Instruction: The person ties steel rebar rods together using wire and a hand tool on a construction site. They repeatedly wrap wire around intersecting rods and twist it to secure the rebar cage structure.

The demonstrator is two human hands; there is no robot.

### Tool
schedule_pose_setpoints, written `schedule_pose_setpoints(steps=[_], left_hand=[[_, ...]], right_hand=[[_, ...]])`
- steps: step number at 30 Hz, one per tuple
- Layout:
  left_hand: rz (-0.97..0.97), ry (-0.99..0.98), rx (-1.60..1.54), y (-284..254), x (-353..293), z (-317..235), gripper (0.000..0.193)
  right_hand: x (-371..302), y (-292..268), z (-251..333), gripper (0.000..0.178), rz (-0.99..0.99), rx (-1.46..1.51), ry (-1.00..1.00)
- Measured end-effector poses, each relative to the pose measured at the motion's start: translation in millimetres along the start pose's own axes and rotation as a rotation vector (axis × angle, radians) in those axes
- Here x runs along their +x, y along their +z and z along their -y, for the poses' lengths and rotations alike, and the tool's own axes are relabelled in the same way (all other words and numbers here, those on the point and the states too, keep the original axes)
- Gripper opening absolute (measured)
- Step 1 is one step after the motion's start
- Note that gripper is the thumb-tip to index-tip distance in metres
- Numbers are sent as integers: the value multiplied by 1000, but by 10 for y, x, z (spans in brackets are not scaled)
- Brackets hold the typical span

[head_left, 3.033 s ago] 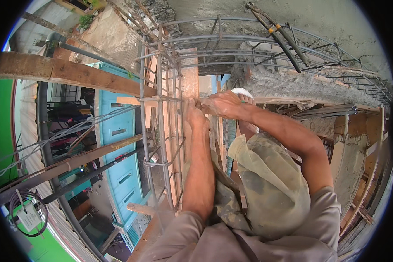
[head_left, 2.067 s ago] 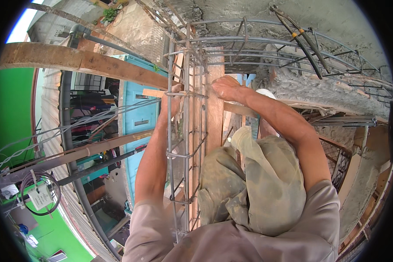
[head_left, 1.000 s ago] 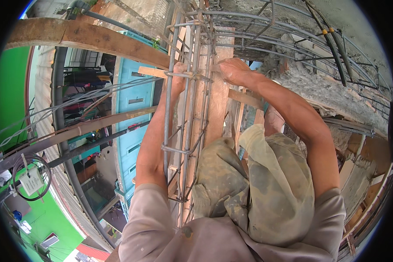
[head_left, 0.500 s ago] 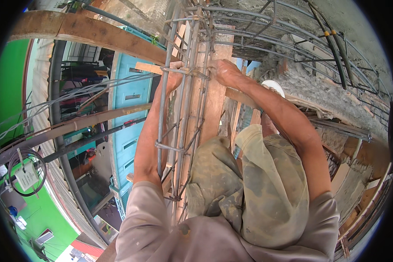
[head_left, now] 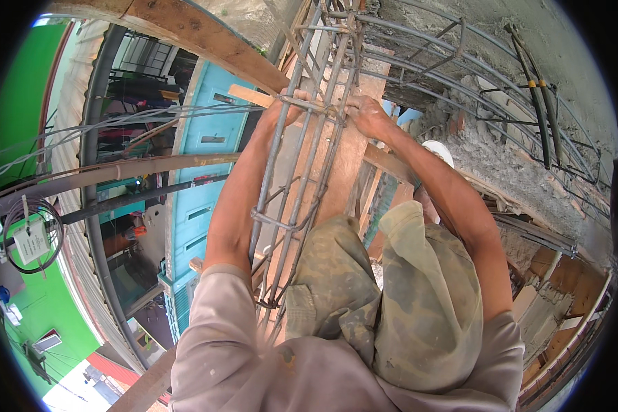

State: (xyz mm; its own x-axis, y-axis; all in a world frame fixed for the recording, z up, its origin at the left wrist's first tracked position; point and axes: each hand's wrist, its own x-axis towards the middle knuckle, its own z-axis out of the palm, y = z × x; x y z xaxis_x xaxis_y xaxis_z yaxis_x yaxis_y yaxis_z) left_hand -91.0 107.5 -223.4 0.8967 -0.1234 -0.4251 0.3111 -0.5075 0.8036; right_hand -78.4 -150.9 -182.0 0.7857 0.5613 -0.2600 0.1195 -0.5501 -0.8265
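Note:
A long rebar cage [head_left: 302, 182] runs away from me over a wooden board [head_left: 359, 147], with square stirrups crossing its bars. Both my hands are at one stirrup [head_left: 316, 106] toward its far end. My left hand [head_left: 286, 110] is closed round the stirrup's left side, by the outer bar. On the right side, my right hand [head_left: 369, 118] has its fingers bent in and closed at the stirrup's corner; its fingertips are partly hidden. Nearer to me, another stirrup [head_left: 278, 221] sits round the bars.
A second rebar cage [head_left: 453, 51] extends right beside rough concrete [head_left: 491, 123]. A long-handled tool with black grips and orange bands [head_left: 537, 103] hangs there. A wooden beam [head_left: 192, 34] crosses at upper left, above cables [head_left: 123, 127]. Below right is a person's white hat [head_left: 439, 151].
The view has shifted and turned slightly, so the cage now slants more to the right. Both hands stay at the same stirrup, and it sits a little farther right in the picture.

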Motion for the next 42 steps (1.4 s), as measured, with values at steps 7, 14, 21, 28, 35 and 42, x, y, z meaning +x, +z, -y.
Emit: schedule_pose_setpoints(steps=[7, 14, 21, 28, 35, 42], left_hand=[[14, 107, 67, 53, -151, -419, 27], [-3, 92, -3, 15, -61, -210, 51], [119, 54, 43, -56, -31, -406, 54], [-10, 174, 77, 90, 61, -206, 47], [-118, 254, 34, 131, -87, -318, 38], [-152, 194, 16, 169, -78, -302, 30]], right_hand=[[-49, 63, -8, 23, -4, 163, 16], [-72, 54, 40, 21, 3, 341, 184], [-51, 118, -30, 13, -27, 585, 281], [-85, 121, 37, 15, 9, 687, 350], [-27, 90, -130, 24, -22, -311, -139], [42, 102, -84, 21, -167, -295, -415]])
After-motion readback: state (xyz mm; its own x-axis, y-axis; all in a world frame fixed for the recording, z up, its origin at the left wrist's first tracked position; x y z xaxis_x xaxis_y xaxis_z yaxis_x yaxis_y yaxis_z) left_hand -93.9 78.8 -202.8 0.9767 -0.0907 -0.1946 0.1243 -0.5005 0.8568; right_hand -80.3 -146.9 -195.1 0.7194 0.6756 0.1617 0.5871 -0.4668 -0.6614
